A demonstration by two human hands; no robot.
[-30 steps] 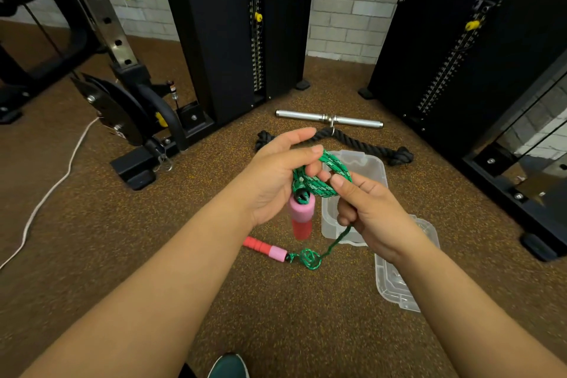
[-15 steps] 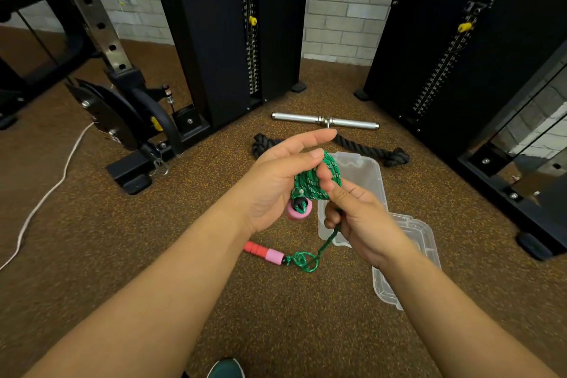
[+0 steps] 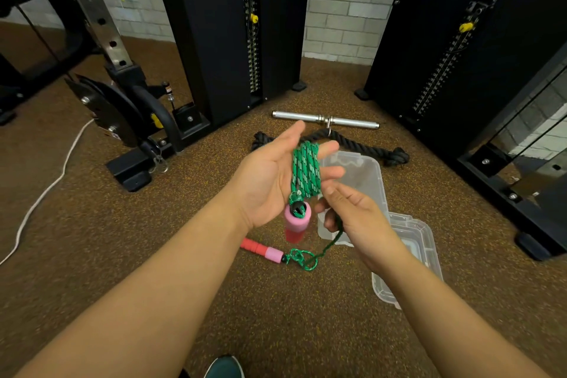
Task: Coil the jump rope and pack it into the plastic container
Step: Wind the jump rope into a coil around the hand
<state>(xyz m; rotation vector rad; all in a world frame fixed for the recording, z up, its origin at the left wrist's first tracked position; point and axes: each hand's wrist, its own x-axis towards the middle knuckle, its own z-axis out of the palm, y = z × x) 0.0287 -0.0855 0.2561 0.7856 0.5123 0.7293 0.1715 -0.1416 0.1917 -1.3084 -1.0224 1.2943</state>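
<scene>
The green jump rope point(image 3: 305, 170) is wound in several loops around the fingers of my left hand point(image 3: 270, 178), palm up. One pink-and-red handle point(image 3: 296, 221) hangs from those loops below the palm. My right hand point(image 3: 349, 212) sits just right of the coil, its lower fingers curled on the loose strand that drops to the floor. That strand ends in a small tangle at the second handle point(image 3: 262, 250), which lies on the floor. The clear plastic container point(image 3: 365, 172) stands open on the floor behind my hands.
The clear lid point(image 3: 414, 255) lies on the floor right of the container. A black thick rope point(image 3: 368, 147) and a metal bar handle point(image 3: 325, 119) lie further back. Black gym machines stand left and right. A white cord point(image 3: 46, 190) runs along the floor at left.
My left hand has opened flat, showing the wound loops across its fingers. My right hand has slipped down off the coil to the loose strand. The hanging handle now points down.
</scene>
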